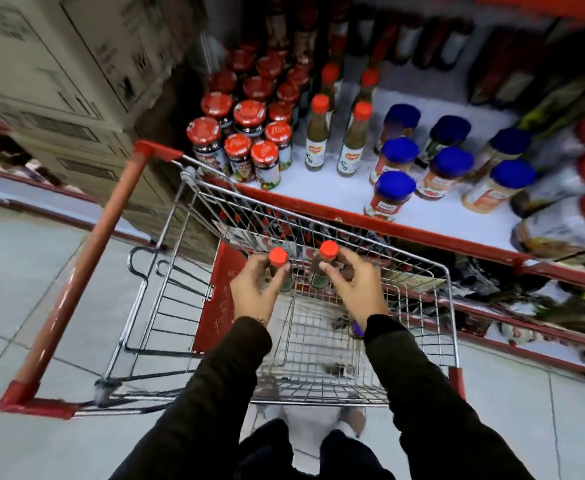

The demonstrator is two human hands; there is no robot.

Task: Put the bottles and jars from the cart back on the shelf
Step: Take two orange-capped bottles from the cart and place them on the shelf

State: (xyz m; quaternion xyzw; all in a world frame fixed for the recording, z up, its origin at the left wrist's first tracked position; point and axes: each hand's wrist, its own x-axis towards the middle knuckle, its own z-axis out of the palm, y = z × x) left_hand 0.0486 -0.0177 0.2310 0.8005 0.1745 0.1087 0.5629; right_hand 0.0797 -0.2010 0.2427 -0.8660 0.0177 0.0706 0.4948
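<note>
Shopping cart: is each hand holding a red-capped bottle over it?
Yes, the left hand and right hand each grip one red-capped bottle.

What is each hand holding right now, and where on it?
Each holds a small orange-capped sauce bottle by the neck under the cap: left hand on left bottle, right hand on right bottle.

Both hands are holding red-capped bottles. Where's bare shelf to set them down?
Bare white shelf lies in front of the two green sauce bottles, between the red-lidded jars and blue-lidded jars. Both jar clusters are crowded.
</note>
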